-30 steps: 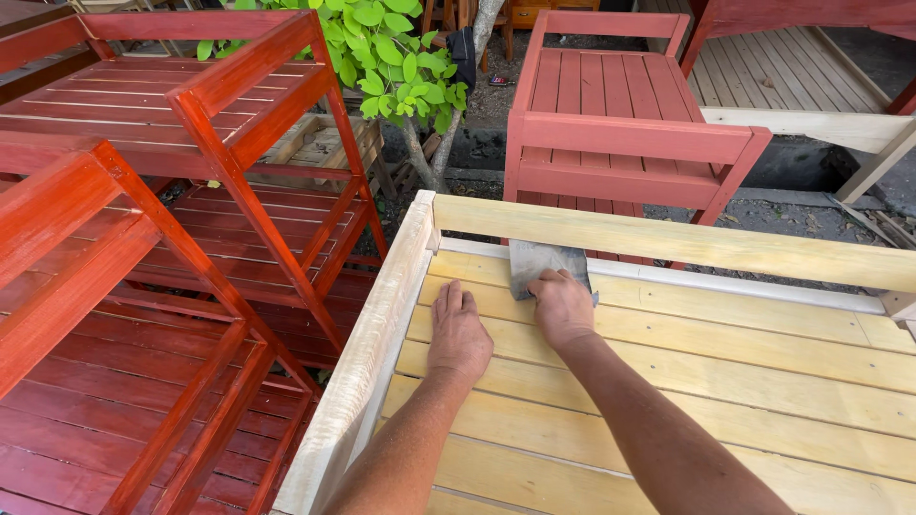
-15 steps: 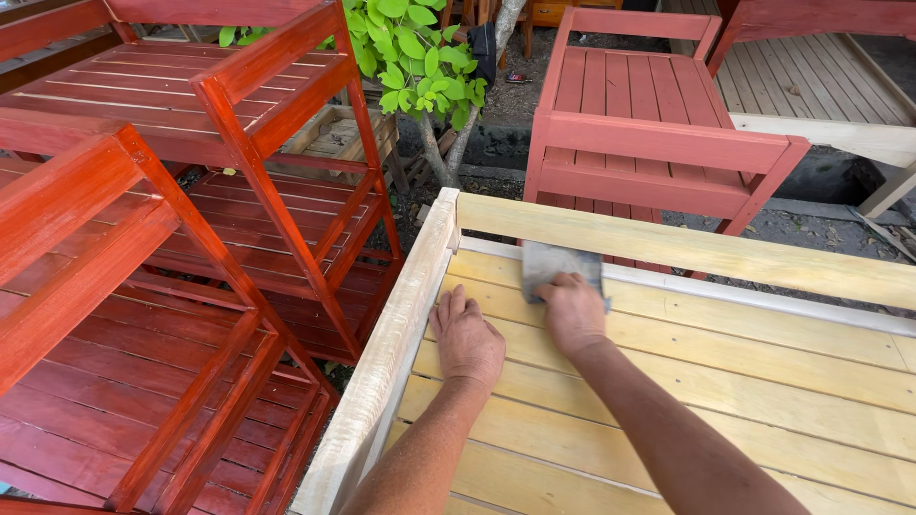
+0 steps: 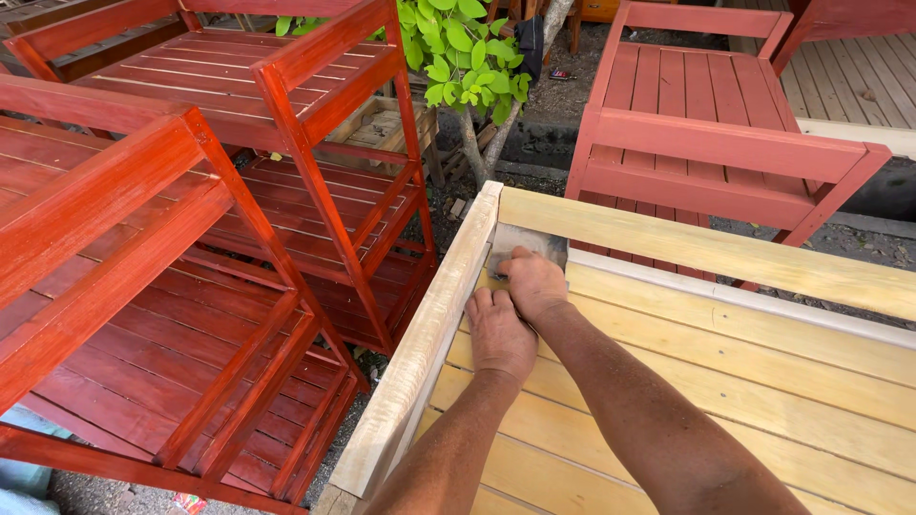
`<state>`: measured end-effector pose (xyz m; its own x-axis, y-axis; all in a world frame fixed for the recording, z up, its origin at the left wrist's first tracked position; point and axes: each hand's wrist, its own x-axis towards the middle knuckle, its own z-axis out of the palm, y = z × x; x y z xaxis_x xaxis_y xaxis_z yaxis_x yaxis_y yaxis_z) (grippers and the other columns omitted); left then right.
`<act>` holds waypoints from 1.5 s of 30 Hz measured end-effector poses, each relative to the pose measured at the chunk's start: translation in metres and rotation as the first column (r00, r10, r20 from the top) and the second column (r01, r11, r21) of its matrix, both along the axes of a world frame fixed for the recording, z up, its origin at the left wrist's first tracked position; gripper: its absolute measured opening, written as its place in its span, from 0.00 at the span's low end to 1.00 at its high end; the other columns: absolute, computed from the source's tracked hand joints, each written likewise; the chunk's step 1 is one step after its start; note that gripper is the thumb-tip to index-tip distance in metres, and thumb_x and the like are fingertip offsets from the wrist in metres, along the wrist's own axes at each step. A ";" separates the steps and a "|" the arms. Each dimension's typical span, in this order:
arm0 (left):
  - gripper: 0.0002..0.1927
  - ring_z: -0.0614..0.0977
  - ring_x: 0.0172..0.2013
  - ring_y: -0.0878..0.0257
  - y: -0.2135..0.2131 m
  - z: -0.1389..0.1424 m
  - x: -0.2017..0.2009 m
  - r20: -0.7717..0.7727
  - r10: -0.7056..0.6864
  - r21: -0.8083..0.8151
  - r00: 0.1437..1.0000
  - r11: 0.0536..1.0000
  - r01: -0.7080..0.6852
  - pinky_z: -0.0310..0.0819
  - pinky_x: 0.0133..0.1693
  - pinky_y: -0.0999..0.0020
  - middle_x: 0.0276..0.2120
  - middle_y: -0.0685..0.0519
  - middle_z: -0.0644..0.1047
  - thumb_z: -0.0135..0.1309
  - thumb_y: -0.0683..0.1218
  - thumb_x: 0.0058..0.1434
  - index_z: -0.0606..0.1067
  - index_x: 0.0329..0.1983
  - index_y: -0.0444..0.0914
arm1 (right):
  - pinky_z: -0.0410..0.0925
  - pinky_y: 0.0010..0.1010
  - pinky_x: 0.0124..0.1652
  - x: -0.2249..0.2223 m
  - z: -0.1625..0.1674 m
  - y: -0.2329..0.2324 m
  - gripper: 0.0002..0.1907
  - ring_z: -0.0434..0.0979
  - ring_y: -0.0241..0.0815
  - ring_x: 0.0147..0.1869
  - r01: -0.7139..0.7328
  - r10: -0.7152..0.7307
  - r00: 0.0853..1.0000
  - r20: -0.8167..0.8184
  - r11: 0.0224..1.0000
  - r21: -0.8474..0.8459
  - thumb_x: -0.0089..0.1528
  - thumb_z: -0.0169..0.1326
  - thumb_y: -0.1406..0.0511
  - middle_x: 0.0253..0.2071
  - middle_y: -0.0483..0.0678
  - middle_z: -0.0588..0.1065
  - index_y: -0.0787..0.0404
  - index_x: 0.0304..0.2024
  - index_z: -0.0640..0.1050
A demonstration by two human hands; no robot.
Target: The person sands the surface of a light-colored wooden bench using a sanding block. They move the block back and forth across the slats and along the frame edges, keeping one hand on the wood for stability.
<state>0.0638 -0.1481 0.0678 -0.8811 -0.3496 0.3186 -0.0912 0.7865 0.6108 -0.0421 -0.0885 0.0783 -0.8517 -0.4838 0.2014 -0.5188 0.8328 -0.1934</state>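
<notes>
The right hand presses flat, fingers bent over a grey sheet of sandpaper, pinning it against the slats in the far left corner of an unpainted wooden shelf frame. The sandpaper lies just inside the frame's far rail, with its left edge near the left side rail; the fingers cover its near part. The left hand rests palm down on the pale slats just behind the right hand, touching it, fingers together and holding nothing, close to the left side rail. Both forearms reach in from the near edge of the frame. To the left of the frame stand red-stained slatted shelving racks, and beyond its far rail sits another red slatted rack. A leafy green plant grows between them on bare ground.
</notes>
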 end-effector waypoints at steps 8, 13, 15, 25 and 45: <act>0.17 0.66 0.59 0.44 -0.014 0.008 0.017 0.148 -0.088 -0.096 0.985 0.990 0.103 0.57 0.66 0.53 0.52 0.41 0.67 0.51 0.36 0.55 0.70 0.49 0.32 | 0.72 0.40 0.54 0.022 -0.010 0.090 0.21 0.77 0.48 0.57 0.072 -0.070 0.990 -0.125 0.997 0.006 0.57 0.55 0.71 0.48 0.43 0.76 0.40 0.46 0.85; 0.19 0.64 0.62 0.47 -0.015 0.012 0.026 0.202 -0.111 -0.169 0.973 0.975 0.146 0.53 0.68 0.57 0.53 0.42 0.67 0.48 0.34 0.56 0.70 0.52 0.32 | 0.72 0.39 0.53 0.041 -0.017 0.168 0.22 0.77 0.46 0.57 0.162 -0.159 0.968 -0.193 0.987 -0.002 0.55 0.55 0.71 0.49 0.41 0.77 0.41 0.46 0.85; 0.19 0.64 0.62 0.48 -0.016 0.012 0.031 0.214 -0.110 -0.202 0.970 0.967 0.155 0.51 0.69 0.57 0.54 0.43 0.67 0.49 0.34 0.56 0.71 0.52 0.33 | 0.72 0.38 0.53 0.050 -0.018 0.196 0.22 0.77 0.45 0.57 0.224 -0.217 0.957 -0.191 0.974 0.017 0.56 0.55 0.71 0.49 0.39 0.77 0.40 0.46 0.85; 0.18 0.63 0.63 0.50 -0.014 0.013 0.037 0.125 -0.103 -0.263 0.987 0.956 0.134 0.50 0.68 0.53 0.57 0.46 0.67 0.53 0.36 0.55 0.74 0.51 0.34 | 0.76 0.39 0.45 0.080 -0.008 0.222 0.15 0.81 0.47 0.47 0.135 -0.141 0.988 -0.068 0.987 -0.082 0.57 0.59 0.69 0.46 0.40 0.79 0.45 0.44 0.84; 0.35 0.54 0.70 0.51 -0.013 0.038 0.035 0.224 -0.025 0.133 0.974 0.991 -0.005 0.41 0.71 0.54 0.67 0.49 0.59 0.52 0.40 0.60 0.53 0.69 0.45 | 0.73 0.43 0.50 0.052 0.010 -0.003 0.09 0.79 0.54 0.52 -0.098 0.109 0.992 0.064 0.983 -0.158 0.60 0.55 0.67 0.48 0.50 0.75 0.55 0.41 0.83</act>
